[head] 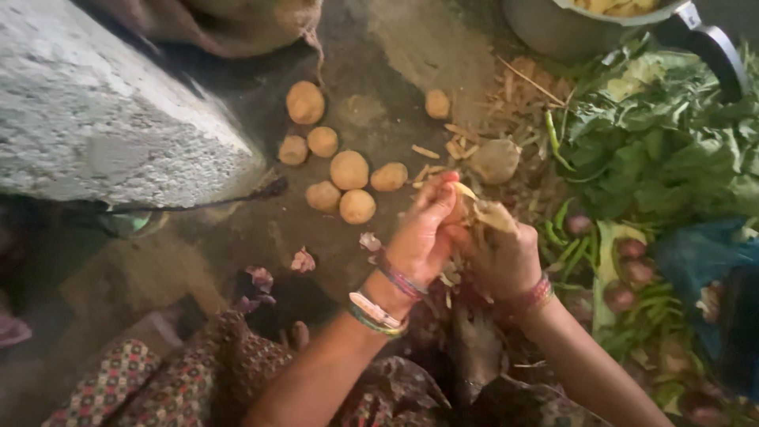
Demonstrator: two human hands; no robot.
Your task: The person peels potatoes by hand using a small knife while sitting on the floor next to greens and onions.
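My left hand (423, 233) and my right hand (506, 261) meet over the ground, both closed around a potato (466, 207) with a strip of peel (496, 215) hanging off it. Any tool between the fingers is hidden. Bangles circle both wrists. Several whole unpeeled potatoes (349, 170) lie loose on the dirt floor just beyond my left hand. A larger pale potato (494, 160) rests beyond my hands among scattered peelings.
A metal pot (569, 28) with a black handle stands at the top right. Leafy greens (656, 142), green chillies and red onions (624, 273) lie along the right. A grey stone slab (103, 111) fills the upper left. My patterned garment covers the bottom.
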